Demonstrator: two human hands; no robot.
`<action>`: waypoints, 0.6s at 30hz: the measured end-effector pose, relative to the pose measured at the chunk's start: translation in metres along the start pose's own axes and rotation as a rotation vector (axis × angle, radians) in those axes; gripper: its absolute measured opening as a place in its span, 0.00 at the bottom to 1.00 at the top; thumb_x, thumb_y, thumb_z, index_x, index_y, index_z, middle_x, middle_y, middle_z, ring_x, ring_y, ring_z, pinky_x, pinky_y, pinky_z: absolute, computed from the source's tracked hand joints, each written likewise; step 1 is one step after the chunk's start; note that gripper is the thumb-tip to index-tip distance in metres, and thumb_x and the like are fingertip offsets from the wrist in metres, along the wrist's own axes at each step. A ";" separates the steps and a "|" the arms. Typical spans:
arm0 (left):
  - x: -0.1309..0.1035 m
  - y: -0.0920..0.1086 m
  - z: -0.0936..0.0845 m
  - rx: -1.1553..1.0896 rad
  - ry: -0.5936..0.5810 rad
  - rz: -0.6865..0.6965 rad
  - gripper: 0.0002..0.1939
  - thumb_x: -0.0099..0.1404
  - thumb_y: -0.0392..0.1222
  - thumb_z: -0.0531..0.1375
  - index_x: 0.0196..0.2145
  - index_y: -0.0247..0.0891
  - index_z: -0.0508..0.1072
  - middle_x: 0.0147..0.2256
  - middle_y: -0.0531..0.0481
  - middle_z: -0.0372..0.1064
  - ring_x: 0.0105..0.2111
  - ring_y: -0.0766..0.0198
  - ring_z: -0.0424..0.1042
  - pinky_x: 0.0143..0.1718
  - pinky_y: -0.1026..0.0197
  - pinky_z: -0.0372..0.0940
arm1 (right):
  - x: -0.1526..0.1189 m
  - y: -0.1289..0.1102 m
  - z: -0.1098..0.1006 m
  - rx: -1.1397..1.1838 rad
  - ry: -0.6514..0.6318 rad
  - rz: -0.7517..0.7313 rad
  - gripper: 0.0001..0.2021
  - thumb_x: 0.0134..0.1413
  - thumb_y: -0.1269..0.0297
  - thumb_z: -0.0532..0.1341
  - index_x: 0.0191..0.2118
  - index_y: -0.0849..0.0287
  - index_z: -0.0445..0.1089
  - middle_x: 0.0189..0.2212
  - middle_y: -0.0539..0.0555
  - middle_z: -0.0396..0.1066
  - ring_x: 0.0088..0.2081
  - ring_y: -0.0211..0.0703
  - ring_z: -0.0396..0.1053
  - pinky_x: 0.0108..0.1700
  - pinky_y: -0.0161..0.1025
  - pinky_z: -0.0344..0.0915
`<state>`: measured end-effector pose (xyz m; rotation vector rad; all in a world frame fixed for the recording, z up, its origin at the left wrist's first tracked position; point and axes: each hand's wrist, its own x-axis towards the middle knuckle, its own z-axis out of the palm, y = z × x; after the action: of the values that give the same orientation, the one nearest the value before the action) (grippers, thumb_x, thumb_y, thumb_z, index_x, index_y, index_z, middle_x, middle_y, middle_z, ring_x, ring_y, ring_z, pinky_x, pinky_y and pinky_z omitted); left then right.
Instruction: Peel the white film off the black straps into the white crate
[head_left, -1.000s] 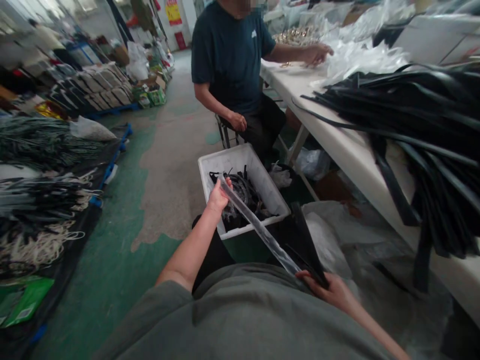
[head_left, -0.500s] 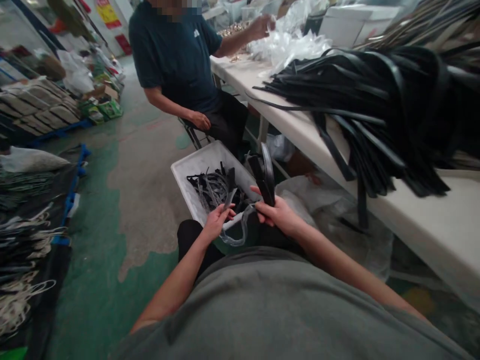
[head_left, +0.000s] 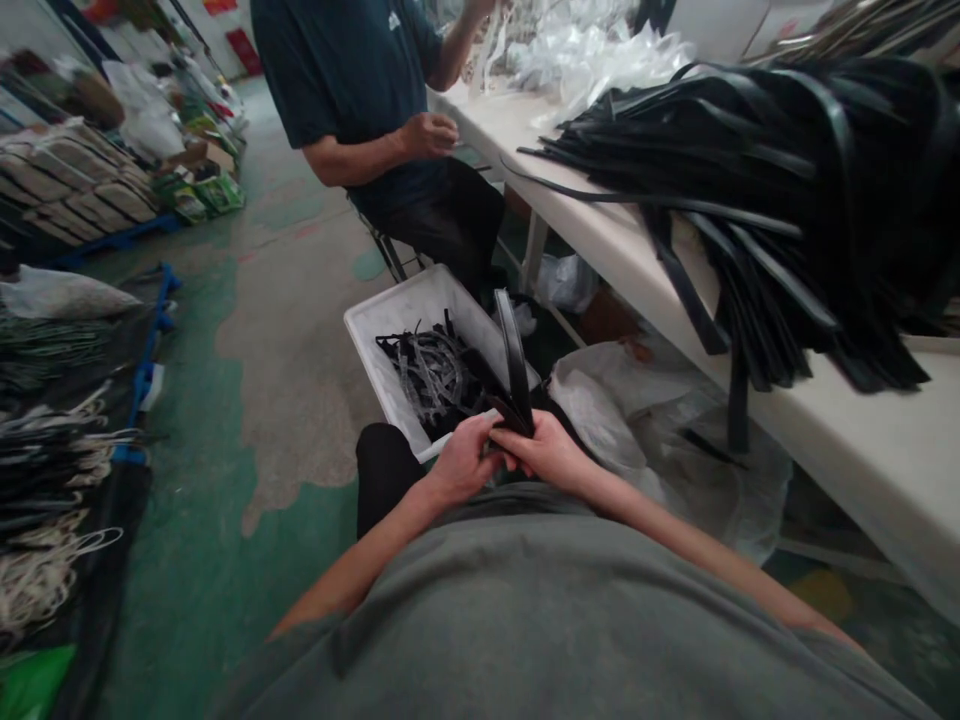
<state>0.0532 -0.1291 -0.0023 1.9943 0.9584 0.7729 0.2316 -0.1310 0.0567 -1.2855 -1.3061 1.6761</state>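
In the head view, the person's right hand (head_left: 551, 450) has its fingers closed around the lower end of a black strap (head_left: 514, 350), whose upper part stands up over the near side of a white bin (head_left: 480, 310). The left hand (head_left: 466, 455) is drawn in against the right, fingers curled narrow; whether they pinch anything cannot be told.

The work looks to be partway through. Dark and clear strips (head_left: 427, 370) lie tangled inside the bin, though nothing shows whether they are finished pieces or offcuts. The strap is in hand, not laid down, so its handling seems incomplete. A large heap of black straps (head_left: 750, 150) lies on the desk (head_left: 862, 430) to the right, ends hanging over the edge, which suggests plenty is left.

The hands cover the strap's lower end and part of the bin's near rim. Dark pieces beside the strap blend with it, so their number is unclear. The heap runs out past the right edge. Beyond the bin, a seated co-worker (head_left: 352, 80) is cut off at the top, and what that person's fingers hold is too blurred to name.
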 end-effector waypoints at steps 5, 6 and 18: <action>-0.008 -0.027 0.033 0.256 0.088 0.122 0.13 0.67 0.44 0.50 0.43 0.36 0.70 0.39 0.41 0.72 0.45 0.54 0.70 0.52 0.45 0.64 | -0.024 -0.009 -0.007 -0.048 0.013 0.045 0.20 0.50 0.44 0.63 0.30 0.59 0.67 0.13 0.44 0.60 0.14 0.30 0.54 0.16 0.30 0.51; -0.010 -0.033 0.035 0.274 0.085 0.125 0.14 0.67 0.43 0.49 0.42 0.36 0.70 0.39 0.41 0.72 0.44 0.54 0.70 0.51 0.46 0.64 | -0.030 -0.013 -0.011 -0.054 0.022 0.045 0.20 0.50 0.44 0.62 0.30 0.59 0.67 0.13 0.44 0.60 0.14 0.30 0.54 0.16 0.30 0.51; -0.035 -0.054 0.030 -0.367 -0.240 -0.477 0.19 0.63 0.58 0.56 0.37 0.38 0.70 0.30 0.49 0.71 0.30 0.61 0.71 0.36 0.58 0.65 | -0.061 -0.002 -0.083 -0.127 0.362 0.039 0.19 0.50 0.45 0.63 0.37 0.58 0.69 0.15 0.46 0.62 0.14 0.32 0.53 0.16 0.32 0.49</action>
<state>0.0384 -0.1468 -0.0697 1.4244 1.0106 0.3962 0.3288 -0.1587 0.0751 -1.6104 -1.1866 1.3214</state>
